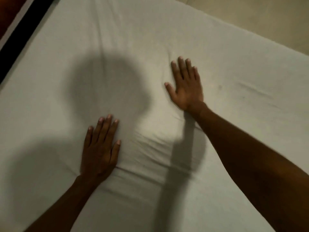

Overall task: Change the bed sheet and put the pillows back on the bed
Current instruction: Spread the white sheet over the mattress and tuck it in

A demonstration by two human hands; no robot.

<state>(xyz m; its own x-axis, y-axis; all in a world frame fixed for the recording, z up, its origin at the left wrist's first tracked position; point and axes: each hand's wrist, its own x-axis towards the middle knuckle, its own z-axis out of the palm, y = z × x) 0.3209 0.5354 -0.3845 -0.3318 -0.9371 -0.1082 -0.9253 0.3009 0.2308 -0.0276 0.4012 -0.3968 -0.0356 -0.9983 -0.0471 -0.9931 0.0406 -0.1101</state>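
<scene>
As hands [100, 148] [185, 86] rest flat, sheet [117, 39] lies beneath

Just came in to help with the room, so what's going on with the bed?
A person is leaning over the bed with both hands flat on the white sheet. The left hand lies nearer, the right hand reaches further across, fingers straight on both. The cloth between them is bunched into wrinkles, so it looks like smoothing is under way. No pillows are in view.
</scene>
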